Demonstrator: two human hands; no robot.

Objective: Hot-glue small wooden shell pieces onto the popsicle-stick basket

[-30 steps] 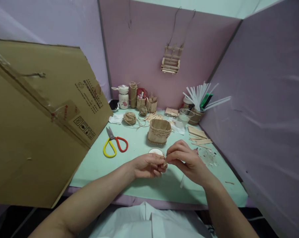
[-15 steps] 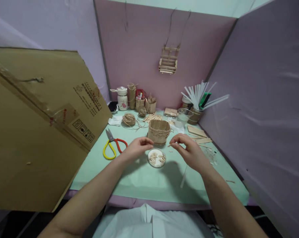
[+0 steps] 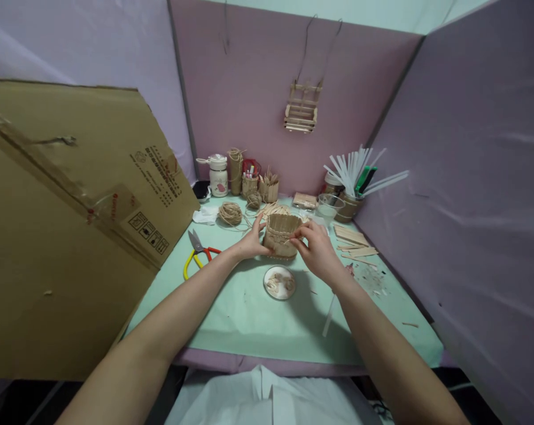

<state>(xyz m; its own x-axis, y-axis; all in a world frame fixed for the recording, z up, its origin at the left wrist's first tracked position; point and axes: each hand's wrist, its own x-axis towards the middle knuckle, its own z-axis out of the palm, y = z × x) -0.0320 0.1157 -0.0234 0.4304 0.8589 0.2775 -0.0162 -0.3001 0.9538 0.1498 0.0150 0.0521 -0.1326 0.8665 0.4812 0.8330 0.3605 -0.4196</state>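
A small basket (image 3: 279, 241) made of wooden sticks, with a braided twine rim, stands upright on the table. My left hand (image 3: 251, 241) grips its left side, thumb at the front and fingers along the side. My right hand (image 3: 313, 245) pinches a small pale wood piece (image 3: 287, 241) against the basket's front wall, near the right corner. Closer to me lies a round white dish (image 3: 279, 294) with several small wood pieces in it. Scissors (image 3: 196, 251) with yellow and red handles rest left of my left hand, partly covered by my forearm.
A large cardboard box (image 3: 72, 224) leans in from the left. Twine balls (image 3: 230, 213), a white bottle (image 3: 218, 176) and stick holders (image 3: 269, 188) line the back. At right are a pot of glue sticks (image 3: 351, 203), a plastic cup (image 3: 329, 206) and flat wood strips (image 3: 351, 235).
Both hands have moved forward from beside the dish to the basket. My left hand has taken hold of its side, and my right hand has brought the small wood piece to its front.
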